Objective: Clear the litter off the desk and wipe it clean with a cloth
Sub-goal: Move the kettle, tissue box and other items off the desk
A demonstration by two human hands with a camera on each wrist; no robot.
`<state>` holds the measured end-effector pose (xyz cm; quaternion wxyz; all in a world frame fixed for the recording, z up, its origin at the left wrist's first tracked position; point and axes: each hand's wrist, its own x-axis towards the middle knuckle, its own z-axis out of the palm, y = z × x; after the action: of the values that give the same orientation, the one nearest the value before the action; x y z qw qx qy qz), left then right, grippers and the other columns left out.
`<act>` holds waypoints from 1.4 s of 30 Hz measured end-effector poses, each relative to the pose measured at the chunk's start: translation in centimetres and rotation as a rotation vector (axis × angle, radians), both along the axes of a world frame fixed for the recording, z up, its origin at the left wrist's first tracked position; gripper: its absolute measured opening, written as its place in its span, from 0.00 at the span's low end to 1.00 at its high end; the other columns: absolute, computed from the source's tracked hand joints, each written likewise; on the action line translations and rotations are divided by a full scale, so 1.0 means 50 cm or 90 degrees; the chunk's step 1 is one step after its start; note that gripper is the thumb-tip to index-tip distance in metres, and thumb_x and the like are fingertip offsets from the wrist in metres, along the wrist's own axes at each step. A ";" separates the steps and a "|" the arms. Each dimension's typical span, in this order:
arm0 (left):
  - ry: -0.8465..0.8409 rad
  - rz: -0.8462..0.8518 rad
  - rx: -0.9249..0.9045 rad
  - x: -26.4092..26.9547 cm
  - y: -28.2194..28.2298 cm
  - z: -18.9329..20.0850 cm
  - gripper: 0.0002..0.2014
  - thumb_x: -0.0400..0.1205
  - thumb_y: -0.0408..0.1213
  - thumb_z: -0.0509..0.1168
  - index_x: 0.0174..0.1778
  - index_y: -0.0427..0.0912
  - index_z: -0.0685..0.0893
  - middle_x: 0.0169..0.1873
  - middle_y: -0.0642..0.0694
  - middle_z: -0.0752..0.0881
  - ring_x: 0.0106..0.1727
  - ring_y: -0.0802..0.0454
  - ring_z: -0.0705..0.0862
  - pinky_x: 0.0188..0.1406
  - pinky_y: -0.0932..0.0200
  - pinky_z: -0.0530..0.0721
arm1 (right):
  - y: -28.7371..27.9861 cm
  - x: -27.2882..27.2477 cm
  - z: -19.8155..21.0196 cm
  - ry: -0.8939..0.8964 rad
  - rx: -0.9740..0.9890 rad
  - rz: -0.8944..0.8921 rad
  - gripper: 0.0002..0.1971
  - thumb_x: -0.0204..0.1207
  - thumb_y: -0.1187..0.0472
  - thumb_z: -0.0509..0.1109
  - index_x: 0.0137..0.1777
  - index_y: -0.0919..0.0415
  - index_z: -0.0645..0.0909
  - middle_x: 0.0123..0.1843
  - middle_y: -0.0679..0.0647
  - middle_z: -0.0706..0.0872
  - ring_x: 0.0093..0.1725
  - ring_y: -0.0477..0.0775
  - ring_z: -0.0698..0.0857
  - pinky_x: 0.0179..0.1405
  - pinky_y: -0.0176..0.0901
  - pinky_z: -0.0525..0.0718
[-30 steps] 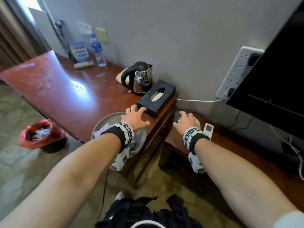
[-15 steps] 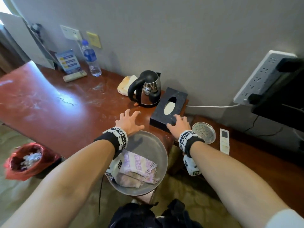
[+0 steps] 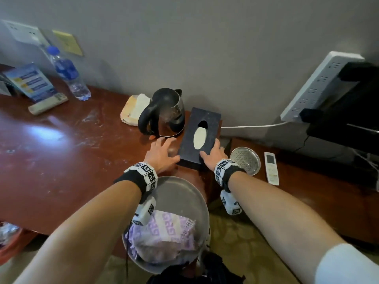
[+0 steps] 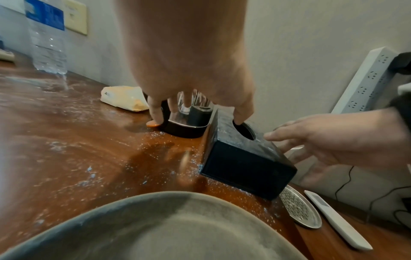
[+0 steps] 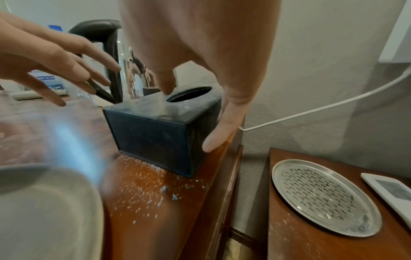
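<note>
A black tissue box (image 3: 200, 136) stands at the right end of the dusty red-brown desk (image 3: 61, 160). My right hand (image 3: 212, 153) has its thumb on the box top and straight fingers (image 5: 220, 133) against its right side. My left hand (image 3: 162, 152) is open with spread fingers, just left of the box and in front of the kettle. White crumbs (image 5: 151, 190) lie scattered on the desk in front of the box. A purple-and-white cloth (image 3: 164, 236) lies in a grey plate (image 3: 184, 193) at the desk's near edge. A crumpled yellowish packet (image 3: 134, 111) lies behind the kettle.
A black-and-steel kettle (image 3: 166, 111) stands close to the box's left. A water bottle (image 3: 69, 76), a blue card (image 3: 30, 83) and a remote (image 3: 48, 104) sit at the back left. The lower side table holds a perforated metal dish (image 3: 245, 160) and a white remote (image 3: 271, 171). A red bin (image 3: 8, 240) is on the floor at left.
My right hand left the metal dish on the lower table and came onto the tissue box. My left hand moved forward from the plate to the box's left side.
</note>
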<state>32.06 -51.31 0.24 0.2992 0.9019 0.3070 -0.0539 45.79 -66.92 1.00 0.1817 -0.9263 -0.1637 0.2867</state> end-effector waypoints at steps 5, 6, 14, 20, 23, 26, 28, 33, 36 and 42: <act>-0.044 0.073 -0.025 -0.008 0.035 0.013 0.32 0.81 0.51 0.68 0.80 0.58 0.66 0.81 0.42 0.64 0.80 0.40 0.62 0.77 0.36 0.68 | 0.047 0.045 -0.020 0.015 -0.043 -0.017 0.44 0.84 0.46 0.62 0.86 0.63 0.38 0.79 0.68 0.69 0.74 0.70 0.74 0.71 0.57 0.72; -0.049 0.092 -0.032 -0.017 0.046 0.016 0.31 0.80 0.51 0.68 0.80 0.57 0.67 0.80 0.42 0.65 0.79 0.40 0.64 0.77 0.37 0.69 | 0.056 0.050 -0.021 0.019 -0.048 -0.025 0.44 0.84 0.47 0.62 0.86 0.63 0.37 0.78 0.69 0.70 0.73 0.70 0.74 0.71 0.57 0.73; -0.051 0.224 -0.012 -0.075 0.115 0.060 0.36 0.79 0.57 0.69 0.80 0.49 0.65 0.78 0.42 0.69 0.74 0.43 0.75 0.70 0.44 0.78 | 0.106 0.067 -0.032 0.024 -0.034 -0.125 0.43 0.83 0.54 0.63 0.85 0.65 0.36 0.77 0.69 0.71 0.75 0.71 0.72 0.73 0.58 0.70; -0.104 0.231 -0.073 -0.045 0.131 0.086 0.49 0.79 0.56 0.72 0.87 0.57 0.45 0.84 0.43 0.63 0.79 0.40 0.71 0.76 0.41 0.73 | 0.101 0.077 -0.041 0.042 -0.006 -0.161 0.44 0.79 0.53 0.68 0.84 0.66 0.43 0.73 0.69 0.76 0.69 0.72 0.78 0.68 0.58 0.76; -0.116 0.220 -0.068 -0.024 0.127 0.092 0.44 0.81 0.53 0.70 0.87 0.56 0.50 0.82 0.42 0.66 0.76 0.40 0.75 0.73 0.43 0.74 | 0.095 0.086 -0.036 0.064 -0.001 -0.156 0.39 0.79 0.53 0.68 0.81 0.67 0.49 0.70 0.70 0.78 0.67 0.71 0.80 0.65 0.55 0.76; -0.110 0.211 -0.032 -0.011 0.123 0.100 0.32 0.84 0.51 0.66 0.83 0.52 0.62 0.74 0.41 0.77 0.69 0.42 0.81 0.64 0.49 0.79 | 0.090 0.088 -0.036 0.068 0.010 -0.153 0.37 0.79 0.53 0.68 0.78 0.68 0.52 0.67 0.70 0.80 0.64 0.71 0.81 0.62 0.55 0.76; -0.092 0.180 -0.039 -0.004 0.113 0.102 0.25 0.85 0.52 0.64 0.77 0.49 0.70 0.64 0.43 0.84 0.61 0.43 0.84 0.57 0.52 0.82 | 0.089 0.083 -0.036 0.065 0.019 -0.156 0.36 0.79 0.54 0.68 0.78 0.68 0.53 0.66 0.70 0.80 0.64 0.72 0.81 0.62 0.56 0.77; -0.066 0.221 -0.102 0.011 0.090 0.097 0.26 0.86 0.55 0.61 0.76 0.47 0.67 0.59 0.38 0.85 0.54 0.39 0.86 0.58 0.41 0.86 | 0.082 0.079 -0.034 0.071 0.020 -0.147 0.37 0.79 0.55 0.68 0.80 0.66 0.51 0.67 0.71 0.80 0.64 0.72 0.81 0.65 0.60 0.78; -0.033 0.211 -0.085 0.019 0.093 0.101 0.26 0.87 0.53 0.61 0.77 0.44 0.65 0.60 0.34 0.84 0.57 0.36 0.86 0.60 0.40 0.85 | 0.072 0.074 -0.033 0.066 0.022 -0.145 0.38 0.79 0.55 0.68 0.81 0.66 0.51 0.68 0.70 0.79 0.65 0.72 0.80 0.65 0.60 0.78; -0.013 0.203 -0.074 0.020 0.075 0.104 0.24 0.87 0.51 0.59 0.73 0.40 0.66 0.62 0.32 0.83 0.61 0.32 0.82 0.64 0.36 0.81 | 0.037 0.073 -0.008 0.061 0.030 -0.143 0.32 0.81 0.55 0.67 0.77 0.68 0.56 0.68 0.69 0.79 0.64 0.70 0.81 0.57 0.53 0.78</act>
<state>33.05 -47.54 5.42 0.3589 0.8233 0.4395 -0.0143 49.42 -65.08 0.62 0.2422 -0.9194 -0.0565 0.3047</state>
